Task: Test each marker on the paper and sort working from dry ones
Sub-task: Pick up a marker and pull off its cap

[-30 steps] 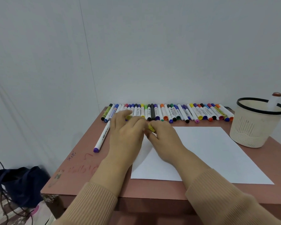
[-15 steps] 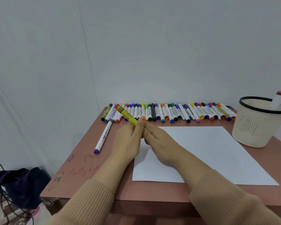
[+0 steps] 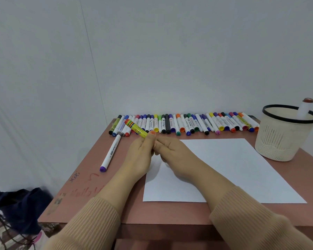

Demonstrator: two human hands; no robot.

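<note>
Sticking out beyond the left grip (image 3: 139, 154), the yellow marker (image 3: 136, 128) is held by its near end; what the right grip (image 3: 172, 152) holds cannot be told. It is judged light, stiff, smooth, best taken mid-barrel.

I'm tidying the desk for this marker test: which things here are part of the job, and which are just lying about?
Job: yellow marker in the left hand; row of markers; paper; lone purple-capped marker; basket holding a red-capped marker, likely a sorting bin.
Lying about: dark bag on the floor; scribbles on the table.
</note>
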